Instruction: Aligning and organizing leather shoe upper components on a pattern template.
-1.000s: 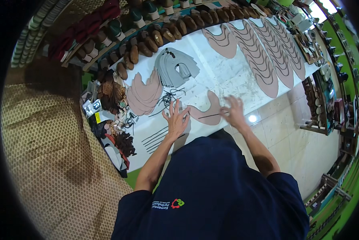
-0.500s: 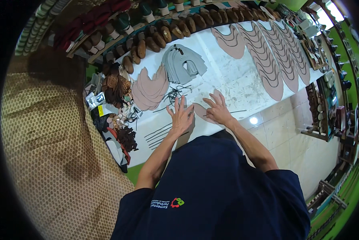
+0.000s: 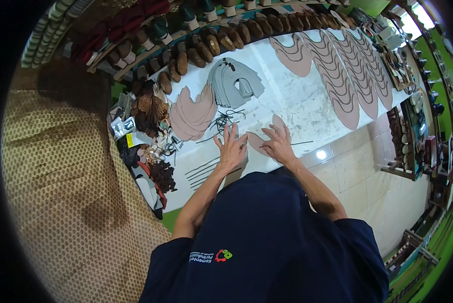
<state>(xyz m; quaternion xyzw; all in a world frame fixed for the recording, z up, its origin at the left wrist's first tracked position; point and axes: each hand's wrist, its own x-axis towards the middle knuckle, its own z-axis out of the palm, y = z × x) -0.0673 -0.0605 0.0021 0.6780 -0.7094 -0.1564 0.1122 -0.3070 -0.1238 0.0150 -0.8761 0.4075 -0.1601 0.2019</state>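
Note:
A pink, curved shoe-upper piece (image 3: 255,141) lies on the white tabletop (image 3: 299,108) close in front of me. My right hand (image 3: 279,145) rests over it with fingers spread and bent, hiding its middle. Beside the piece's left tip is my left hand (image 3: 231,152), its fingers stretched apart; whether the fingertips touch the tip is hard to see. A thin dark strip (image 3: 302,143) sticks out to the right of my right hand. Several similar dark strips (image 3: 202,170) lie side by side left of my left hand, and a tangle of them (image 3: 227,121) sits just beyond it.
Stacks of pink pieces (image 3: 192,118) and grey pieces (image 3: 221,86) lie farther back. Overlapping rows of pink pieces with dark curved trim (image 3: 333,83) cover the right side. Brown shoe lasts (image 3: 212,44) line the back edge; scraps (image 3: 160,175) crowd the left end.
The view has shifted slightly. Both hands stay near the pink piece, with the right-hand fingers changing their bend a little over it.

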